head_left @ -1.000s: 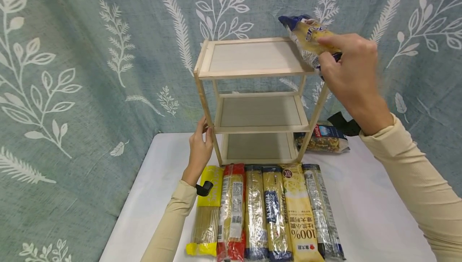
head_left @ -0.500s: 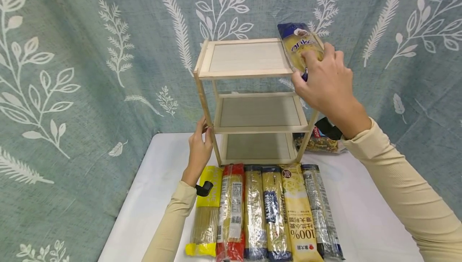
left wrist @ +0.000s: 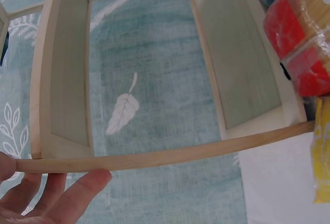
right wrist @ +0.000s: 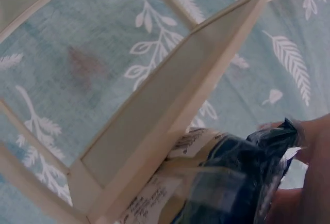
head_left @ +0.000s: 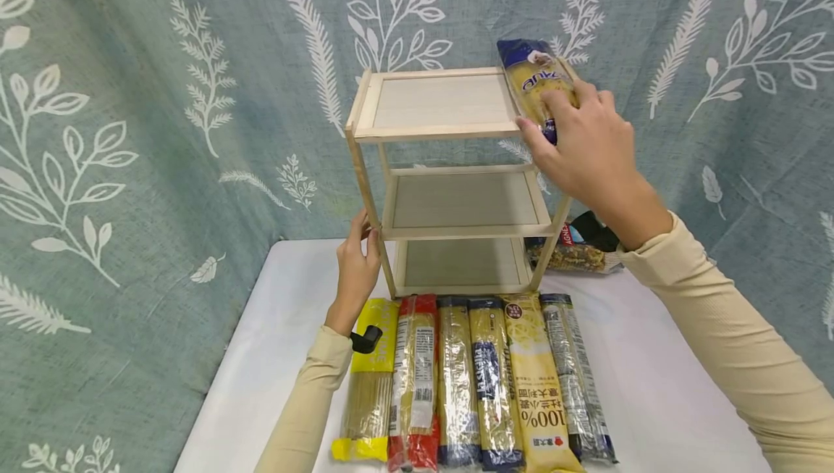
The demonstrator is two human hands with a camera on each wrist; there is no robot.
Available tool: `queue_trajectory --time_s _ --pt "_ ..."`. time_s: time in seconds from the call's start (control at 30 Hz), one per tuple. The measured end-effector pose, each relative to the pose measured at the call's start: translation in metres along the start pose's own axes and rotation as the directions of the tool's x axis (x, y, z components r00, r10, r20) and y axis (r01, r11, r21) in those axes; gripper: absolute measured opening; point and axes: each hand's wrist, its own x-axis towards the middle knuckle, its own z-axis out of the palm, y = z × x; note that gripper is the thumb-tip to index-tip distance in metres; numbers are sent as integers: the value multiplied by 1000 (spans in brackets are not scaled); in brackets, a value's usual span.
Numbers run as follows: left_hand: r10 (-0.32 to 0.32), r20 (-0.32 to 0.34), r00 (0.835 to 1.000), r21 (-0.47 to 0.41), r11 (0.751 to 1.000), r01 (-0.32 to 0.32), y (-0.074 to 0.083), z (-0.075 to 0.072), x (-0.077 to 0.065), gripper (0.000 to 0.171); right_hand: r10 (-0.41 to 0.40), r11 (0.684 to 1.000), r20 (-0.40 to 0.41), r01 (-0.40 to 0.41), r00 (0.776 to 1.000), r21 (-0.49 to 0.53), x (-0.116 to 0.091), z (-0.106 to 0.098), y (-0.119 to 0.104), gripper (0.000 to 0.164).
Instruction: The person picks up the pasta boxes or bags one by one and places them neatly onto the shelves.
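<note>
A three-tier pale wooden shelf rack (head_left: 446,101) stands at the back of the table. My left hand (head_left: 357,266) holds its left post from the side; in the left wrist view, the thumb and fingers lie on either side of the post (left wrist: 180,154). At the right end of the top tier, a yellow-and-blue pasta bag (head_left: 534,82) lies along the board. My right hand (head_left: 589,143) grips its near end, thumb at the shelf's front edge and fingers over the bag. The right wrist view shows the bag's dark blue end (right wrist: 221,177) overhanging the board.
Several long spaghetti packs lie side by side before the rack, from a yellow pack (head_left: 371,400) and a red pack (head_left: 413,379) to a dark-ended pack (head_left: 576,379). Another pasta bag (head_left: 573,257) lies behind the rack's right post. A leaf-patterned curtain (head_left: 163,169) hangs behind.
My right hand has moved left and brought the pasta bag from a tilted hold above the top tier's right edge down onto the board. My left hand keeps its place on the post.
</note>
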Motion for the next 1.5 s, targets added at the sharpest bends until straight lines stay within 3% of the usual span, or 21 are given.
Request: queue_trajectory --time_s 0.17,0.53,0.87,1.17,1.5 --pt "3 -4 1000 -3 1000 -3 0 0 -2 40 -94 992 -114 103 989 78 -10 -5 6 50" --pt "0 -18 1000 7 1000 0 1 -2 -1 40 -76 982 -91 90 993 167 -36 -24 24 49" --pt "-6 -17 1000 8 1000 6 1 -2 2 41 -113 986 -149 130 982 108 -65 -24 38 48" --pt "-1 -16 1000 1 1000 1 2 1 3 40 -106 987 -180 125 978 99 -85 -18 47 59" --pt "7 -20 1000 2 1000 -7 1 3 2 39 -173 981 -182 186 968 57 -108 -13 57 55"
